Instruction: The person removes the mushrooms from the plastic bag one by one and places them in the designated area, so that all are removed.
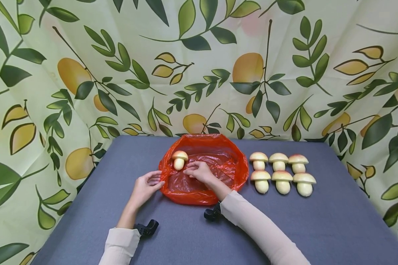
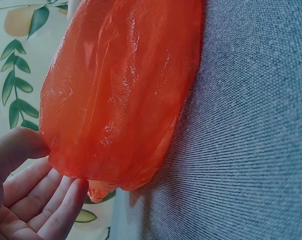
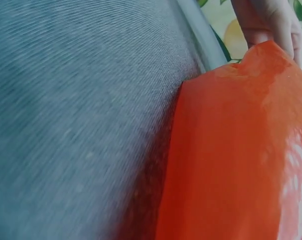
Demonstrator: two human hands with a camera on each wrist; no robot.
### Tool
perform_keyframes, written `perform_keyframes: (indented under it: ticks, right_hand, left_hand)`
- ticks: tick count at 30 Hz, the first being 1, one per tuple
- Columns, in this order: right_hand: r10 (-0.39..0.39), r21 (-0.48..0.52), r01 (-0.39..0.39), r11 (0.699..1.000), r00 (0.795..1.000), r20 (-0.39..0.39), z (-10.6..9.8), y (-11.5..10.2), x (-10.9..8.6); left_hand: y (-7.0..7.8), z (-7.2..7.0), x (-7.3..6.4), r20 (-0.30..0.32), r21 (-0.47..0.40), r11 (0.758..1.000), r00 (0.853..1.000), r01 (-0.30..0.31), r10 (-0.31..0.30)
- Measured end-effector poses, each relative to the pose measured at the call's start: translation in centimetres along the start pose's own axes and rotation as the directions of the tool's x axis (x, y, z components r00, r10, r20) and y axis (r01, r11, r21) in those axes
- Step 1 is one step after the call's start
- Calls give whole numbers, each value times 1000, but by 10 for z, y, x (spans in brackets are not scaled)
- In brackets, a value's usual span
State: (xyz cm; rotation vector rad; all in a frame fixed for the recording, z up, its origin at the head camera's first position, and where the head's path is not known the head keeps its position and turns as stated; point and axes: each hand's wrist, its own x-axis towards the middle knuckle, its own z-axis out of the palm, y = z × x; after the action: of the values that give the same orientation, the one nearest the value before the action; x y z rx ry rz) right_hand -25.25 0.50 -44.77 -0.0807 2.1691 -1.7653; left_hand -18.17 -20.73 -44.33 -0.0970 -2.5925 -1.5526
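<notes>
A red plastic bag [image 1: 199, 198] lies on the table with its wide mouth facing up. Inside, toward its left side, one pale mushroom [image 1: 179, 162] with a yellow-orange cap is in sight. My right hand [image 1: 200, 172] reaches over the front rim into the bag, its fingertips just right of the mushroom and nothing held in them. At the bag's left end is my left hand [image 1: 147, 187], with fingertips and thumb right at the rim. From the left wrist, the fingers [image 2: 43, 195] look relaxed against the red film. The bag hides my right hand in the right wrist view.
To the right of the bag, several more mushrooms [image 1: 279, 173] stand in two rows, caps up. A grey cloth [image 1: 96, 191] covers the table. Behind it hangs a leaf-patterned curtain [image 1: 212, 55]. Dark wrist devices [image 1: 147, 227] sit under both wrists.
</notes>
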Motion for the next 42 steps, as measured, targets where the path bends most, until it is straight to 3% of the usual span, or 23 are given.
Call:
perform_keyframes:
  ticks: [9, 22, 30, 42]
  right_hand:
    - [115, 166, -103, 981, 991, -64, 14, -4, 14]
    - [199, 251, -160, 955, 971, -135, 22, -8, 29]
    - [181, 195, -137, 971, 957, -229, 31, -5, 32]
    - [188, 95, -168, 981, 941, -282, 38, -6, 38]
  left_hand:
    - [-2, 0, 0, 0, 9, 1000, 1000, -18, 18]
    - [3, -1, -1, -1, -24, 1000, 1000, -12, 12]
    - [-1, 2, 1, -4, -4, 1000, 1000, -12, 12]
    - [-1, 2, 0, -7, -3, 1000, 1000, -8, 8]
